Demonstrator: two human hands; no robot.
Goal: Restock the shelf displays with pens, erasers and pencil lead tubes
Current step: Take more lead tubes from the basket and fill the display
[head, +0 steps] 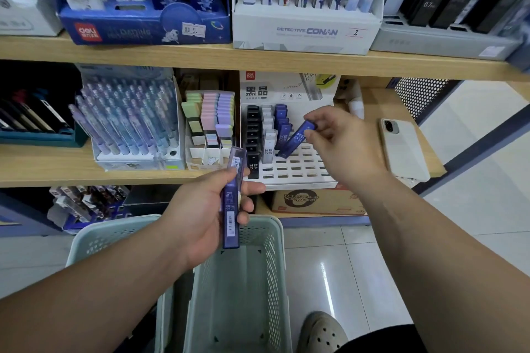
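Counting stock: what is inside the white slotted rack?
Rows of black tubes, white tubes and blue tubes fill the rack's left slots; the front slots are bare. The right hand, pinching another blue tube, hides its back right part.

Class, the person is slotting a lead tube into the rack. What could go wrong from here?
The right hand pinches the tilted tube by its top end; it could miss its slot in the rack or topple neighbours. The phone lies near the shelf edge by that forearm; a swing might knock it off.
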